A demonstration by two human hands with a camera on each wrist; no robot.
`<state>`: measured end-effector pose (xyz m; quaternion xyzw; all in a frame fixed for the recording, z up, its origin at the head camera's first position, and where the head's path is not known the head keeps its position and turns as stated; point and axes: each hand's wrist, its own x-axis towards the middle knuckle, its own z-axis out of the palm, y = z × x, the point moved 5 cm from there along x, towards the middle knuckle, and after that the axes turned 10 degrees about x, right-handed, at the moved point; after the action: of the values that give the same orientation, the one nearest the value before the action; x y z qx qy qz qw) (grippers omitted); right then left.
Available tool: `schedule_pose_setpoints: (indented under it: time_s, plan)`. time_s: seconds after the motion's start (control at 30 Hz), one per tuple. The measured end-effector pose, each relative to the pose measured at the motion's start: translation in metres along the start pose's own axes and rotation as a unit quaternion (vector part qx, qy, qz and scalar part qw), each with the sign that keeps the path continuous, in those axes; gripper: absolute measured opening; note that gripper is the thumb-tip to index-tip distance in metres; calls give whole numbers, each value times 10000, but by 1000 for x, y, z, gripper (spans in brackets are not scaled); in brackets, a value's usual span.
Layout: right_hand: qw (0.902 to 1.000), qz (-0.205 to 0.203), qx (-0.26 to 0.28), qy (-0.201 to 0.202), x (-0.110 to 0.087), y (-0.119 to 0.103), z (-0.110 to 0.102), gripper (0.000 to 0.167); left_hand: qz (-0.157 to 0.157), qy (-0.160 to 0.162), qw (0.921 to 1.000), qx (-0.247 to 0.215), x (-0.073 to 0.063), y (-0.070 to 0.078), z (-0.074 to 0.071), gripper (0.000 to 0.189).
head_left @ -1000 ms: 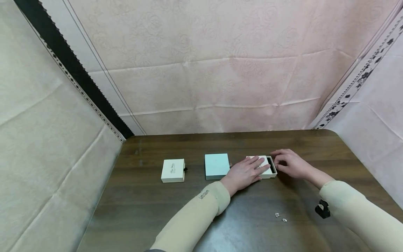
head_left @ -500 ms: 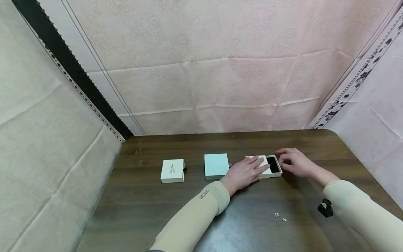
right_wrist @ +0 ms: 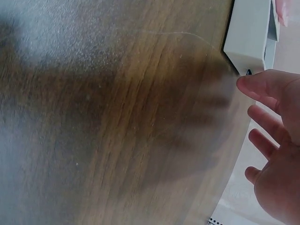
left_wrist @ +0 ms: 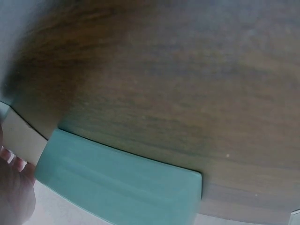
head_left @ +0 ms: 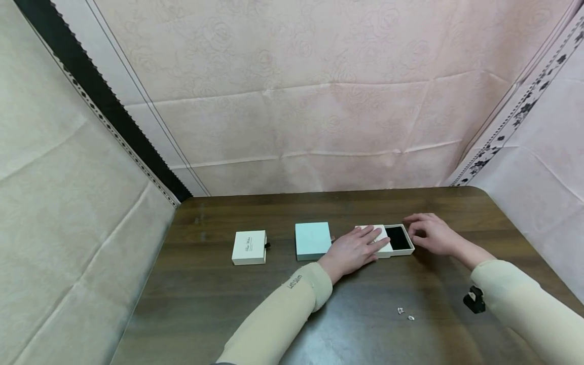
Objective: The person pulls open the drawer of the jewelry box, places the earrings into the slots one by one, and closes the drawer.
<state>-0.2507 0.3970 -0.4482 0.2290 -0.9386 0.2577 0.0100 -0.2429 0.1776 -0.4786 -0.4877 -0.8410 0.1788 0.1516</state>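
Spread almost flat, my left hand (head_left: 351, 252) rests on the white sleeve (head_left: 387, 249) of a small box on the wooden table. The box's white drawer (head_left: 398, 238), with a black lining, sticks out to the right. At its outer end my right hand (head_left: 432, 234) pinches a small dark pull tab (right_wrist: 249, 71) between thumb and index finger; the other fingers are loosely bent. The right wrist view shows the drawer's end (right_wrist: 248, 37) by the fingertips. In the left wrist view, only part of the left hand (left_wrist: 16, 192) appears.
A turquoise box (head_left: 313, 241) lies just left of the left hand. Farther left is another white box (head_left: 249, 248) with a dark tab. Two tiny shiny pieces (head_left: 400, 311) lie nearer the front. Patterned cloth (head_left: 319, 126) hangs behind the table (head_left: 219, 304).
The right hand has moved right and drawn the drawer farther out of its sleeve, exposing more black lining. The left hand has stayed on the sleeve.
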Motion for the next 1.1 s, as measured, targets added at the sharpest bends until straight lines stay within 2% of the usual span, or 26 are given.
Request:
schedule_pose_setpoints:
  time_s: [0.37,0.6,1.1]
  plan:
    - [9998,87,-158,13,-3,3,-1,29,-12,-13,10000,-18,0,1,0,59]
    - [9997,-16,-256,54,-3,1,-4,31,-5,-59,10000,-23,-1,0,1,58]
    - [9994,156,-306,-52,-2,4,-5,26,3,-56,10000,-36,-3,-3,-1,58]
